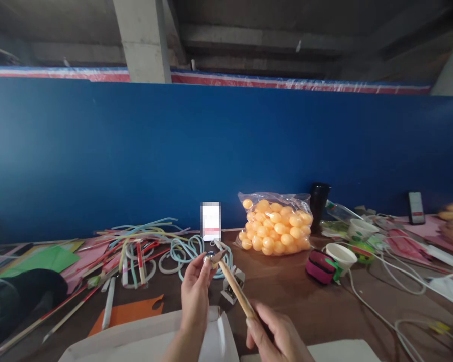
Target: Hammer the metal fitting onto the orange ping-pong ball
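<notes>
Pinched between the thumb and fingers of my left hand (195, 289) is a small shiny piece (209, 256), silvery on top; its kind is too small to make out. My right hand (274, 329) grips a long pale wooden stick (237, 289) that slants up and left. The stick's darker tip reaches the shiny piece, and whether they touch I cannot tell. Just behind the hands lie loops of light blue tubing (189, 251). A small grey-and-white box-like thing (232, 287) sits behind the stick. White sheet-like material (151, 337) lies below my left wrist.
A clear bag of orange balls (275, 226) stands at the back, beside a black bottle (319, 206). Right of it are a magenta pouch (320, 266), a paper cup (342, 255) and white cables (377, 311). Coloured paper (49, 261) and sticks cover the left. A phone (211, 221) leans on the blue partition.
</notes>
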A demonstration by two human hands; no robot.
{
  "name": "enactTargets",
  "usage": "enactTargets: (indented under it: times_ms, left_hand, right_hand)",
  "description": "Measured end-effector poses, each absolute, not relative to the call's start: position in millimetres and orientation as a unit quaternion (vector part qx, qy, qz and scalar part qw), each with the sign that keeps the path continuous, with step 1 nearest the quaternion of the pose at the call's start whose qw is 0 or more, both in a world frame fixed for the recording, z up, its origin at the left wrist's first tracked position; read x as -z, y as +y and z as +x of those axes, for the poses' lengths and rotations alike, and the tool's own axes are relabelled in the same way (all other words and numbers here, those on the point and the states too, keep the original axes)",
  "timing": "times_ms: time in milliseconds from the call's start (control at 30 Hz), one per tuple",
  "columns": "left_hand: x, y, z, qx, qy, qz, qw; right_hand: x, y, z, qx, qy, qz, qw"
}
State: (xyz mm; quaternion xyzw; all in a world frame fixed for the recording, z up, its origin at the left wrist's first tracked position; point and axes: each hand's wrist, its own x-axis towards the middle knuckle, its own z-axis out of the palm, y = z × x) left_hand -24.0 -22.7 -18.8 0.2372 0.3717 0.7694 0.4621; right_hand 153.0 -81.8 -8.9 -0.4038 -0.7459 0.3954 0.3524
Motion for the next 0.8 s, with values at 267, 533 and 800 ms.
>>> enactTargets:
  times_ms: [267,533,800]
  left_hand:
    - [20.6,-20.7,-24.2,-0.775,0.361,0.235,0.463]
    - [19.2,-19.6,-25.0,-0.776,0.358,0.227,0.467]
    - [15.7,-21.6,-24.3,-0.776,0.361,0.223,0.467]
  right_hand:
    - [10.1,-82.3,152.4,-0.402,-0.730,-0.415,0.364]
    - [13.1,-78.4,156.4,-0.395,-0.752,-0.400,0.344]
    - [9.0,-81.4,153.6,-0.388,-0.733,-0.421,0.368]
